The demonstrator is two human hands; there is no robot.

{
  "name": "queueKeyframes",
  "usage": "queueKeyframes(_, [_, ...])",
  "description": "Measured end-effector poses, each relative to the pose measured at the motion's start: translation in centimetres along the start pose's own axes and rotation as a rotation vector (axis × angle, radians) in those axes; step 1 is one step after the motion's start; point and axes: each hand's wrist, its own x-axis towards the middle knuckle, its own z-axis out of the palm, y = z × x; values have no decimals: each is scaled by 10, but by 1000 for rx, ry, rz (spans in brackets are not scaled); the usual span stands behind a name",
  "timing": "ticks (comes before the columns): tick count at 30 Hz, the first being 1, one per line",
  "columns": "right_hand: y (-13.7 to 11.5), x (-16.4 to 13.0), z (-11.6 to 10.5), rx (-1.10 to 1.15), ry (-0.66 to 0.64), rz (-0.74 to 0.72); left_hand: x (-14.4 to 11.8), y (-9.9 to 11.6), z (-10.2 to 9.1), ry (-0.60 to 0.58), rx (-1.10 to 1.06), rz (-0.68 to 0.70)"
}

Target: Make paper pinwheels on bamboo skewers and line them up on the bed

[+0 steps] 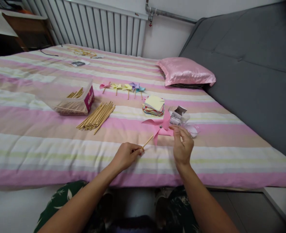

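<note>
Between my hands is a pink paper pinwheel (164, 124) with a shiny pin at its centre. My left hand (129, 154) is closed on its thin wooden stick (147, 141), which slants up to the right behind the blades. The fingers of my right hand (183, 142) come together at the edge of the right blade; whether they grip it or only touch it is hard to see. Just beyond the pinwheel lies a stack of coloured paper squares (153, 105), a pale yellow one on top. To my left a bundle of wooden sticks (96, 117) lies loose on the bed.
A clear plastic box (71, 105) with more sticks stands at left. Several small finished pinwheels (128, 87) lie in a row behind. Small opened packaging (178, 115) and a clear round lid (191, 129) are at right. A pink pillow (186, 71) rests near the grey headboard (244, 58).
</note>
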Motion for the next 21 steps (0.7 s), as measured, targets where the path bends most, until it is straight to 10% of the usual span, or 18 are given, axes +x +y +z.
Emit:
queueKeyframes(14, [-15,-14,7,-317,-128,-253,1,-2,0,56,0,13])
queueKeyframes(21, [-14,-12,6,-278,-64,-160,1,-1,0,51,-1,-13])
